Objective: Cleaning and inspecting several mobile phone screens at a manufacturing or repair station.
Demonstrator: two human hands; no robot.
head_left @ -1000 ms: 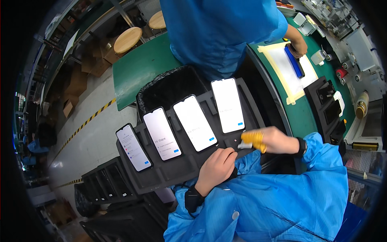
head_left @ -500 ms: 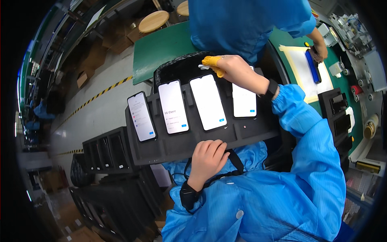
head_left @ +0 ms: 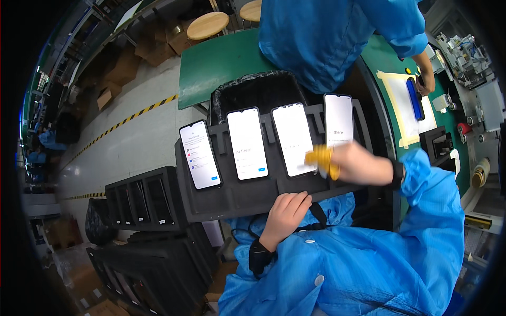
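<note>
A black foam tray (head_left: 211,209) lies tilted in front of me, holding a row of phones with lit screens. The leftmost phone (head_left: 200,155) shows a list, while the second phone (head_left: 247,142) and the rightmost phone (head_left: 338,116) show a greeting. My left hand (head_left: 287,217) is closed over the tray's near edge, fingers together. Yellow finger covers (head_left: 322,159) sit on the fingertips of my right hand (head_left: 358,163), which is at the lower right of the third phone (head_left: 291,134). Motion blurs those fingers, so whether they touch the screen or hold anything is unclear.
Beyond the tray stands a black-lined bin (head_left: 253,87), with a green table (head_left: 219,66) behind it. More black trays (head_left: 142,197) are stacked at the left. A co-worker in blue (head_left: 321,42) handles a blue-edged object (head_left: 415,98) on the right bench.
My right hand has come down from above the rightmost phone to the third phone's lower end. The rightmost phone's screen now shows a greeting. My left hand stays at the tray edge.
</note>
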